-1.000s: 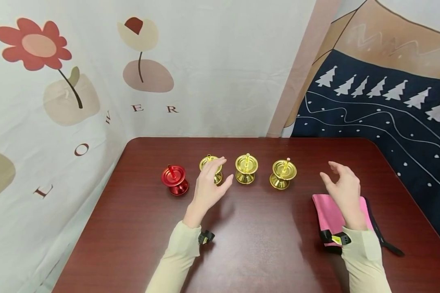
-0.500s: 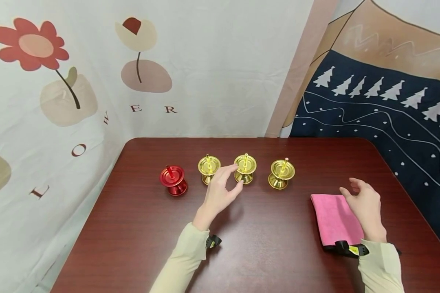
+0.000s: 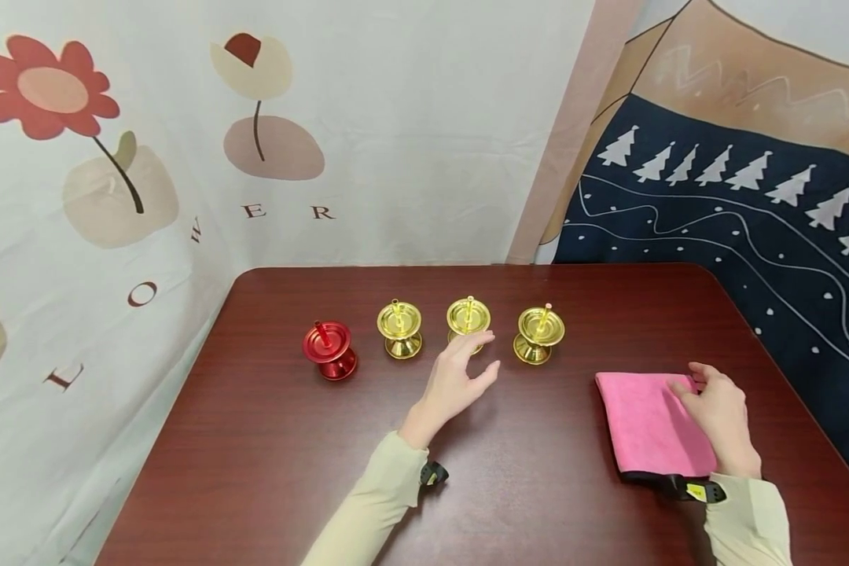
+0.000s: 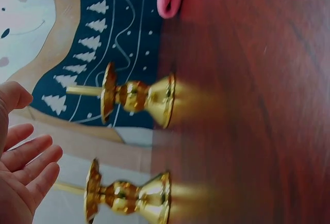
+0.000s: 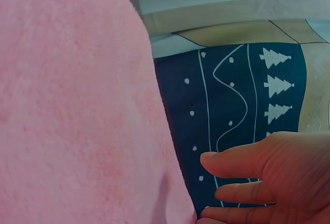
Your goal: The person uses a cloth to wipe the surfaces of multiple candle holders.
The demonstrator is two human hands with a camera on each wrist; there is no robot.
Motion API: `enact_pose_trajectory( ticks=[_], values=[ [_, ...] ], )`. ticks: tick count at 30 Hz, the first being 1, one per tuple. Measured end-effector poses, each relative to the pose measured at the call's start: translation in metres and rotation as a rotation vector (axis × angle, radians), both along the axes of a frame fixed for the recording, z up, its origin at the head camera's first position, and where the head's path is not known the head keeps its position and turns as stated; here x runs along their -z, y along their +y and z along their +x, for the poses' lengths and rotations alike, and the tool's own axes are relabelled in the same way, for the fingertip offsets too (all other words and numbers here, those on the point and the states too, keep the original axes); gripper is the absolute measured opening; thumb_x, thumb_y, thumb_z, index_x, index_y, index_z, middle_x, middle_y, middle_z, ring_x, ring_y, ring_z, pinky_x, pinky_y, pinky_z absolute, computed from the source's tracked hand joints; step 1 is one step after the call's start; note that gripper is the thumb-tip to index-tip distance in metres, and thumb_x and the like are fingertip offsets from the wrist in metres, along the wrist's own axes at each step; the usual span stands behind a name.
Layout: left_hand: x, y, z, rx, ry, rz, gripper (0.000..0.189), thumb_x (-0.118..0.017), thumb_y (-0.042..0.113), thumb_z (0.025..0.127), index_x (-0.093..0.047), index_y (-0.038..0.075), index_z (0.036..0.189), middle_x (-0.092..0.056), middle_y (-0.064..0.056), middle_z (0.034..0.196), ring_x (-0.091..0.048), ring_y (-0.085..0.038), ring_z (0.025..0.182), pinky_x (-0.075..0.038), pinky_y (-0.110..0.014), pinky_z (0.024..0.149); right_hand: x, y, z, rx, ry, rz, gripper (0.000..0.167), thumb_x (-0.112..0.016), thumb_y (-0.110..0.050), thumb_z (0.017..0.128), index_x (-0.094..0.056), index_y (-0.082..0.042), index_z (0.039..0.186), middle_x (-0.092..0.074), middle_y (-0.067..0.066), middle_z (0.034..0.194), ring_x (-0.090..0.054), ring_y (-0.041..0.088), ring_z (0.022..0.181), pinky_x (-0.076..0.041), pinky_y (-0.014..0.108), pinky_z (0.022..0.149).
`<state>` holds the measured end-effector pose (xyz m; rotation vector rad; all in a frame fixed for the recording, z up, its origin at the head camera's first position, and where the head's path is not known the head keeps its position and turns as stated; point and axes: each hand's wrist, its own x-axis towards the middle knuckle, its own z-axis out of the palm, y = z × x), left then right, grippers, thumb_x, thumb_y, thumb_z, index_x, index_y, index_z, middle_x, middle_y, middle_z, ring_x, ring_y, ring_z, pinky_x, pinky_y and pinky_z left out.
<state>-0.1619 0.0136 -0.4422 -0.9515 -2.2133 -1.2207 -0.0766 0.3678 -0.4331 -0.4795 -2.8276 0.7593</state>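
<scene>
Leftward of the folded pink cloth [image 3: 647,428] stand, in order going away from it, the nearest gold candle holder [image 3: 541,327], the middle gold candle holder [image 3: 468,316], the third gold candle holder [image 3: 399,322] and, farthest off, the red candle holder [image 3: 328,346], all upright on the reddish-brown tabletop [image 3: 255,472]. Well left of the cloth, the left hand [image 3: 456,387] partly covers the middle holder, its thumb and fingers spread wide. By the cloth's right edge, the right hand [image 3: 718,409] has loosely bent fingers, a gap before the thumb; whether it touches the cloth cannot be told.
</scene>
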Motion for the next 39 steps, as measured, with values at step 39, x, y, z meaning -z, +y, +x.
enact_pose_trajectory(
  ticks=[39],
  values=[
    [0.04, 0.096, -0.015, -0.214, -0.371, 0.182, 0.029, -0.073, 0.01, 0.073, -0.063, -0.002, 0.097, -0.064, -0.015, 0.085, -0.061, -0.029, 0.078, -0.046, -0.028, 0.07, 0.008, 0.02, -0.008, 0.254, -0.278, -0.153, 0.045, -0.061, -0.025, 0.088, -0.053, 0.017, 0.102, -0.055, 0.034, 0.093, -0.044, 0.042, 0.085, -0.039, 0.047, 0.067]
  ],
)
